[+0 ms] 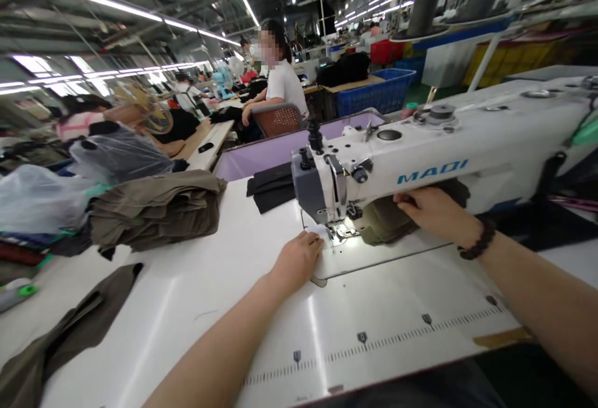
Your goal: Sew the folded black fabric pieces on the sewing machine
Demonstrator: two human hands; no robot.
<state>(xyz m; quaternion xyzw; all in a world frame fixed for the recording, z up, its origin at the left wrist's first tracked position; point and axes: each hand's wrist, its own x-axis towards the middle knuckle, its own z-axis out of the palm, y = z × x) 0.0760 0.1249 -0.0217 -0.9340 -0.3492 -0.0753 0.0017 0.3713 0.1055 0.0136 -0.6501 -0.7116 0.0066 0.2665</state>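
A white sewing machine (pixel 495 140) stands on the white table, its lamp lighting the needle area (pixel 346 228). My left hand (pixel 299 260) is just left of the presser foot, its fingers pressed together on a small white piece (pixel 318 232); how firmly it grips this is unclear. Under the machine arm, my right hand (pixel 432 208) is closed at the edge of an olive-brown cloth (pixel 387 218); its thumb and forefinger meet, and what lies between them is too small to tell. A dark beaded bracelet is on the right wrist.
A folded brown cloth stack (pixel 159 208) and plastic bags (pixel 121 152) lie left. Black pieces (pixel 273 185) lie behind the machine head. Brown cloth (pixel 88 314) hangs over the near left edge. A seated person (pixel 284 84) is beyond the purple panel (pixel 252 152).
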